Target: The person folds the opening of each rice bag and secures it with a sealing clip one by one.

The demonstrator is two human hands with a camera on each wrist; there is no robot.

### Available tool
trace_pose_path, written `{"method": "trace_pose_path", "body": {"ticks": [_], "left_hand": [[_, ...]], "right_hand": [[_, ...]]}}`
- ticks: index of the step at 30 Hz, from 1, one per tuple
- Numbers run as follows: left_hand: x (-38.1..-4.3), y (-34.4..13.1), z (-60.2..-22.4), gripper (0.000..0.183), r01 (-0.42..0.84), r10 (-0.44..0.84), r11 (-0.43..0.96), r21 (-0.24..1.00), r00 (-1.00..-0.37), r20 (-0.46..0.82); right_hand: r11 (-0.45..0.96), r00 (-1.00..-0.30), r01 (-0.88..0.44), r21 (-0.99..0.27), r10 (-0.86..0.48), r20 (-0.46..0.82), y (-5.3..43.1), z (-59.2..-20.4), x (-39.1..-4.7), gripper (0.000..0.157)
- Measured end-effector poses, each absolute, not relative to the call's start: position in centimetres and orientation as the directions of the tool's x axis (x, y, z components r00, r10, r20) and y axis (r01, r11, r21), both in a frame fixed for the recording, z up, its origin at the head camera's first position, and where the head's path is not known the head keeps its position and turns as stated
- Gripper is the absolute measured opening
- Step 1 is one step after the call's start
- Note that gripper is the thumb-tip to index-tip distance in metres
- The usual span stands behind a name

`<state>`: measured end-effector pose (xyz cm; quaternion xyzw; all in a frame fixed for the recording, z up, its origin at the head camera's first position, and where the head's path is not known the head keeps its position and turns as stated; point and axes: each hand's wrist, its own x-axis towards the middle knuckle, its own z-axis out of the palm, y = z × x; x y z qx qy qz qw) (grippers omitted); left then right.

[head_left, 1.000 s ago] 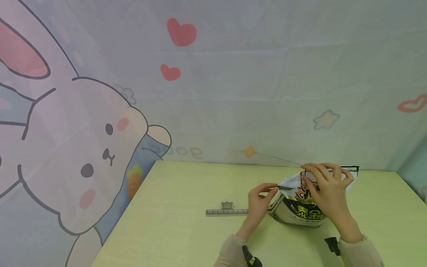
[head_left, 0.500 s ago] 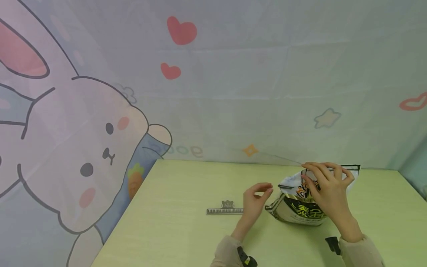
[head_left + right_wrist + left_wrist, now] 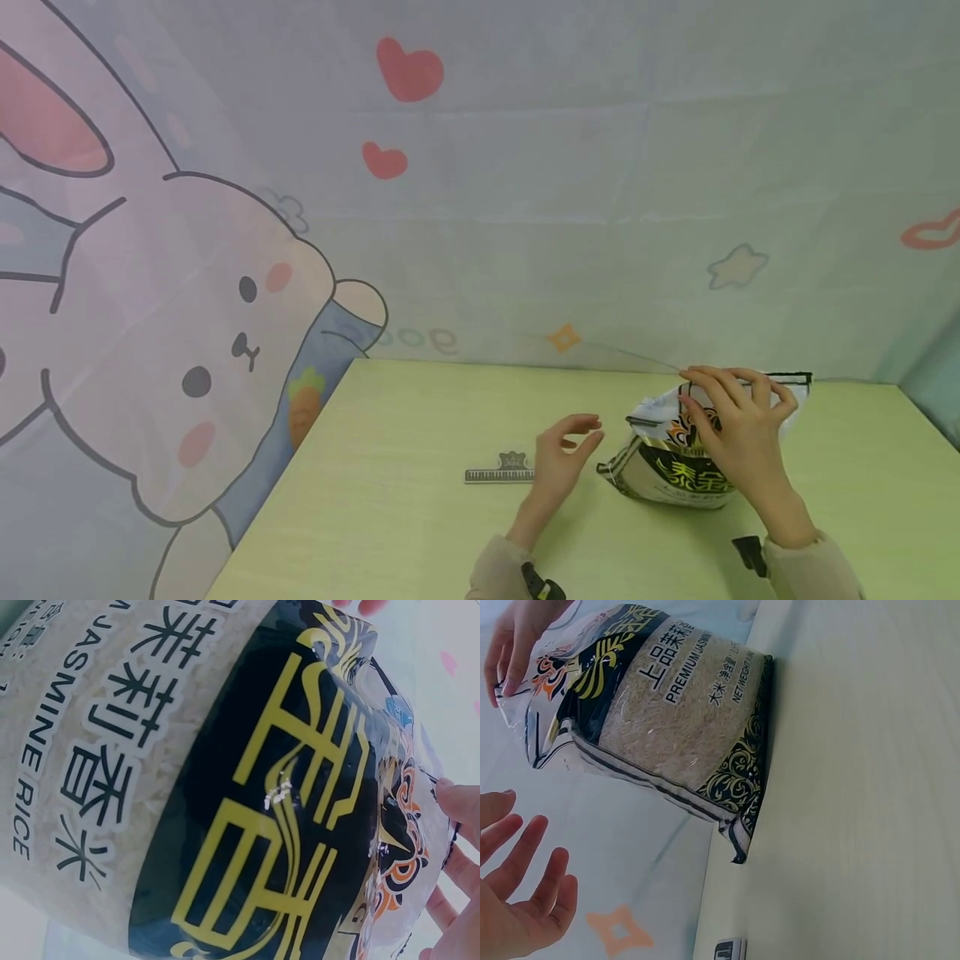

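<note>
A bag of jasmine rice [image 3: 686,479] with a black band and a clear window stands upright on the table. My right hand [image 3: 742,429] grips its loose top, thumb in front and fingers over the upper edge; the right wrist view shows the thumb [image 3: 459,801] pressing the plastic. My left hand [image 3: 557,462] is held apart from the bag's left side, with nothing in it; its fingers are loosely bent and spread in the left wrist view. Left of that hand lies a clip [image 3: 497,476] with a piano-key pattern, partly hidden behind the hand.
The pale green table [image 3: 360,500] reaches back to a printed cloth backdrop [image 3: 525,208] with a rabbit and hearts. The bag stands toward the table's right side.
My left hand has let go of the bag's upper left corner and moved left, its fingers parting. The right hand keeps its hold on the bag's top.
</note>
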<state>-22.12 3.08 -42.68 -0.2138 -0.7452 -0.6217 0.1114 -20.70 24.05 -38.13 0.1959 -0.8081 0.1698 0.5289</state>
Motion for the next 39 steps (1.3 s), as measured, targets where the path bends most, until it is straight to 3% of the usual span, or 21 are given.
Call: {"method": "trace_pose_path", "body": {"ticks": [16, 29, 39], "left_hand": [[-22.2, -0.2, -44.3, 0.023, 0.54, 0.27, 0.319, 0.779, -0.839, 0.472], [-21.7, -2.7, -44.6, 0.025, 0.613, 0.392, 0.549, 0.568, -0.789, 0.473], [-21.8, -3.9, -45.0, 0.021, 0.682, 0.417, 0.597, 0.422, -0.713, 0.563]], "right_hand": [[0.878, -0.371, -0.471, -0.082, -0.113, 0.922, 23.0, -38.6, -19.1, 0.041], [0.884, -0.372, -0.459, -0.084, -0.105, 0.922, 22.5, -38.8, -18.4, 0.041], [0.887, -0.383, -0.455, -0.082, -0.112, 0.917, 22.5, -38.8, -18.2, 0.042]]}}
